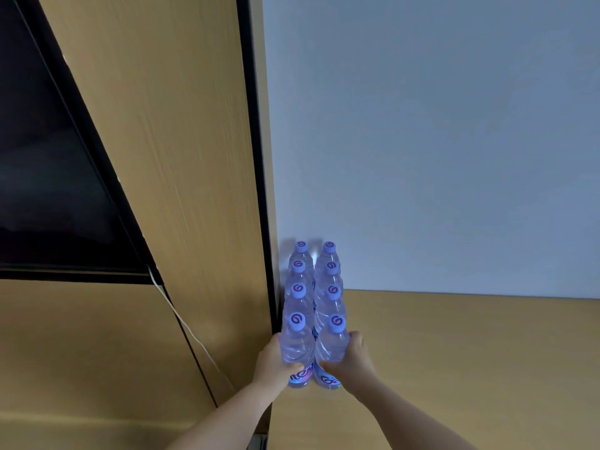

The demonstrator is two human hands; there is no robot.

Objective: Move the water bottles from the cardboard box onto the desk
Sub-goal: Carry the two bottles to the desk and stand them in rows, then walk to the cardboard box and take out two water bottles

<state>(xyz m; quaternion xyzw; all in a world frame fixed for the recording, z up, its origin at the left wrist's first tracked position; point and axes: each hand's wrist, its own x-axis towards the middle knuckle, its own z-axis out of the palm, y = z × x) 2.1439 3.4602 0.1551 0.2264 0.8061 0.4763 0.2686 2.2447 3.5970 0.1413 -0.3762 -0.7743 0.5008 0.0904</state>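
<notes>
Several clear water bottles with purple caps stand upright on the wooden desk (454, 352) in two rows running back to the wall. My left hand (274, 362) wraps the nearest bottle of the left row (297, 344). My right hand (355, 357) wraps the nearest bottle of the right row (334, 347). Both bottles rest on the desk, side by side and touching. The rows behind them (313, 280) stand against a tall wooden panel. The cardboard box is not in view.
A tall wooden panel with a black edge (259, 190) rises just left of the bottles. A dark screen (48, 173) and a white cable (191, 332) lie further left. A pale wall (438, 141) closes the desk's back.
</notes>
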